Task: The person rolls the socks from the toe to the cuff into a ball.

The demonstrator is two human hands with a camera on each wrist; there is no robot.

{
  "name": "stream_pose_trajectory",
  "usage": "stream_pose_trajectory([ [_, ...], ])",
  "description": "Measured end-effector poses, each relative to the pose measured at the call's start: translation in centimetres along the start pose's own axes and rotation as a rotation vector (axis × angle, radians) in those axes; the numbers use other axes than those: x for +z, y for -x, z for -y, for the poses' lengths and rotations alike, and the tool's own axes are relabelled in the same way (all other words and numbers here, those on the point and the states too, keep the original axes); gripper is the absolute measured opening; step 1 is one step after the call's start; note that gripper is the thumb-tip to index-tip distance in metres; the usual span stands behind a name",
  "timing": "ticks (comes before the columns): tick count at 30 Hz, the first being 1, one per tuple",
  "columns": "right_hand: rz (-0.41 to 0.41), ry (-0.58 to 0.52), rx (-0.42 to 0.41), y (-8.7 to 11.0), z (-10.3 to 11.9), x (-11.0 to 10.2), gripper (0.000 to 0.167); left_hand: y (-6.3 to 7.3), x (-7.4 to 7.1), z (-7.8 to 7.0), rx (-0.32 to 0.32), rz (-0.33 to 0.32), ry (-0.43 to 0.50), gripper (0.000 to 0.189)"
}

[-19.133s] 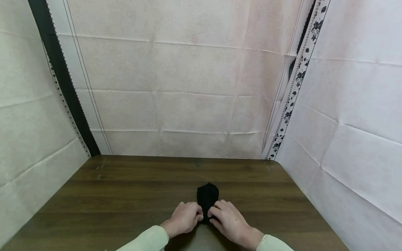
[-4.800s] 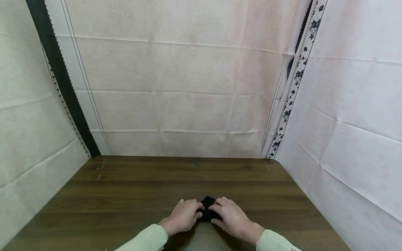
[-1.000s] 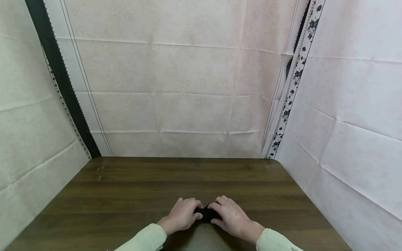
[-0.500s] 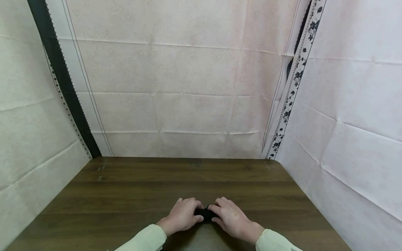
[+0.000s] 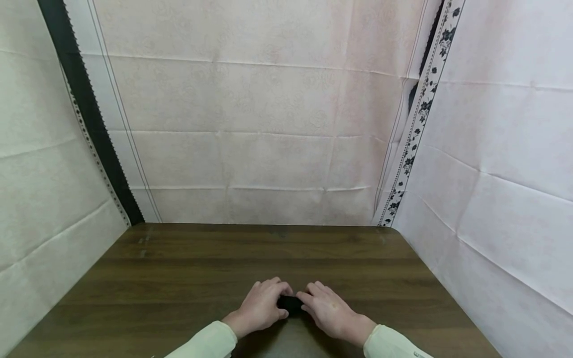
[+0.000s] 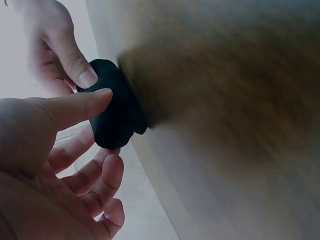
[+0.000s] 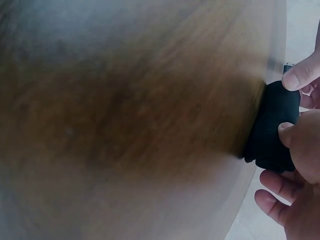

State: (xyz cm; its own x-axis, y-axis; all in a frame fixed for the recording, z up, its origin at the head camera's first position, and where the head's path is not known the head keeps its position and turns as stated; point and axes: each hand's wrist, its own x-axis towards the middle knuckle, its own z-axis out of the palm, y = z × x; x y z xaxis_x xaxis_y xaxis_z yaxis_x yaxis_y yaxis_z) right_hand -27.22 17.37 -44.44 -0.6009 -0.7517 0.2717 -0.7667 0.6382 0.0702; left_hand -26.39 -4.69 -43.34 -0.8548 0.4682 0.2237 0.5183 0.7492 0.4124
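A small black cloth roll (image 5: 290,304), perhaps a sock, lies across the front middle of the wooden table between both hands. At its left end my left hand (image 5: 261,307) holds it, thumb on the near side and fingers over the far side. My right hand (image 5: 330,314) pinches the right end. In the left wrist view the black roll (image 6: 116,107) shows a thick rounded end with layered folds underneath, and the left thumb (image 6: 82,107) presses on it. From the right wrist, the black roll (image 7: 274,122) sits under both thumbs.
The brown wood-grain table (image 5: 201,268) stretches ahead and to both sides. Pale creased cloth (image 5: 268,124) hangs behind it, with more cloth (image 5: 506,199) at the right side and the left. A floral border strip (image 5: 416,129) runs down the right corner.
Earlier the black cloth lay long and flat, pointing away; it has been rolled up toward me into a short bundle. Just now the left fingers have lifted slightly and shifted over the roll.
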Motion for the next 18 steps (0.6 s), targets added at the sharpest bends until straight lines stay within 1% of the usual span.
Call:
stream_pose_trajectory([
  [5, 0.043, -0.008, 0.029, -0.09, 0.12, -0.04, 0.028, 0.07, 0.07, -0.07, 0.007, -0.002, -0.013, 0.031],
  [12, 0.045, -0.017, 0.054, -0.03, 0.12, 0.04, 0.029, 0.12, -0.05, 0.19, 0.029, 0.022, -0.009, 0.024],
  [14, 0.023, -0.017, 0.056, -0.02, 0.08, 0.03, 0.028, 0.11, -0.09, 0.22, 0.03, 0.03, -0.013, 0.022],
  [18, -0.058, -0.027, 0.034, -0.01, -0.02, -0.09, 0.026, 0.11, -0.14, 0.2, 0.029, 0.041, -0.028, 0.019],
])
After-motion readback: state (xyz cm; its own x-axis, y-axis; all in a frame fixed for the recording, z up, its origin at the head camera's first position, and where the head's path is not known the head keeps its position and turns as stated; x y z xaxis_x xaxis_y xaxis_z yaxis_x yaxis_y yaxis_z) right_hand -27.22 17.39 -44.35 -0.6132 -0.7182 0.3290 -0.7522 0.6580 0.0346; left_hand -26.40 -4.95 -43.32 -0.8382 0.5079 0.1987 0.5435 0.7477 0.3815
